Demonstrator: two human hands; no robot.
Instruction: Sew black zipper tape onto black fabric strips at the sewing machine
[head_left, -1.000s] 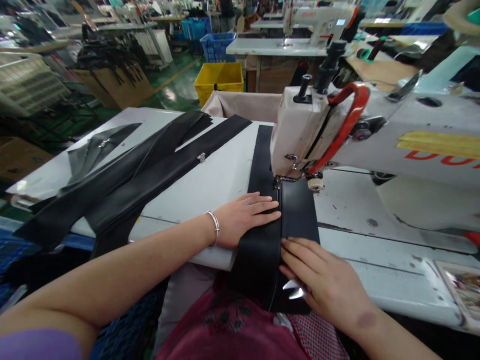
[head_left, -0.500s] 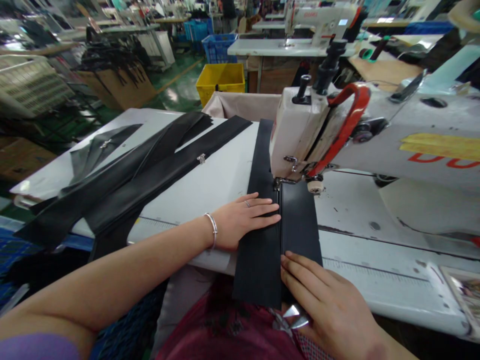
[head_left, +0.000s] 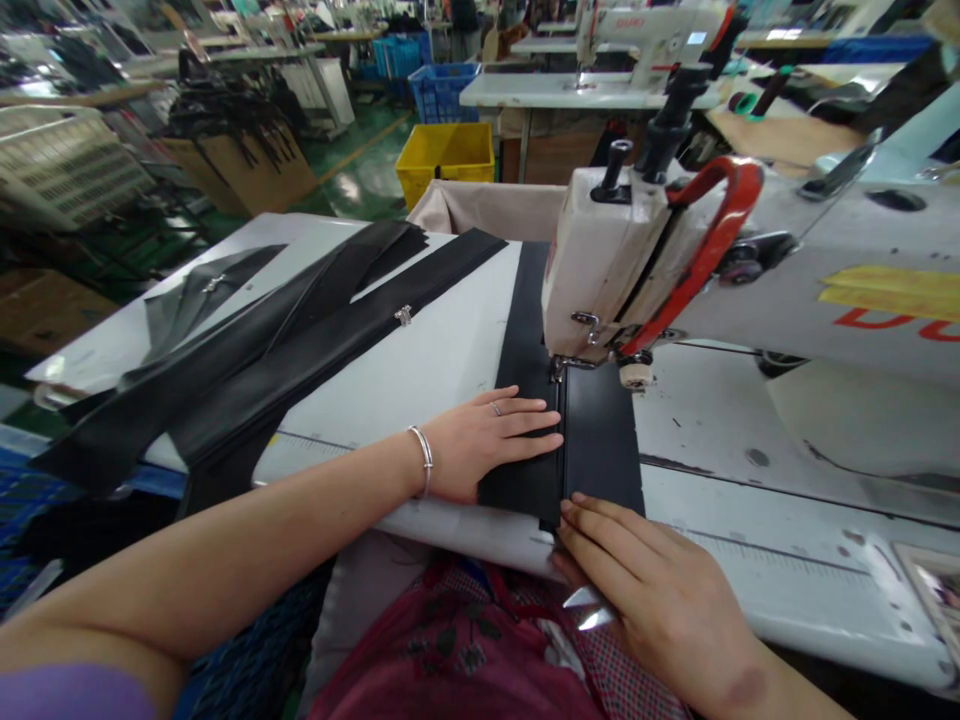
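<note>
My left hand point(head_left: 499, 445) lies flat with fingers stretched out on a black panel piece point(head_left: 604, 440), just in front of the sewing machine's needle area. A long dark seam, perhaps a zipper, runs down the middle of the piece and under the presser foot point(head_left: 556, 370). My right hand point(head_left: 652, 580) presses its fingertips on the near end of the piece, right of the seam. Tucked in that hand are thread snips point(head_left: 592, 606), their two silver blades pointing left; their handles are hidden. The sewing machine head point(head_left: 600, 270) stands over the piece.
More black strips point(head_left: 300, 350) with a metal zipper pull point(head_left: 403, 315) lie across the left of the white table point(head_left: 442, 350). A fabric-lined bin point(head_left: 495, 200) and a yellow crate point(head_left: 444, 160) stand behind it. Blue mesh point(head_left: 240, 640) shows at lower left.
The black piece has slid forward under the machine, so its near end now lies by the table's front edge. Both hands stay in nearly the same places; the snips' blades have shifted slightly.
</note>
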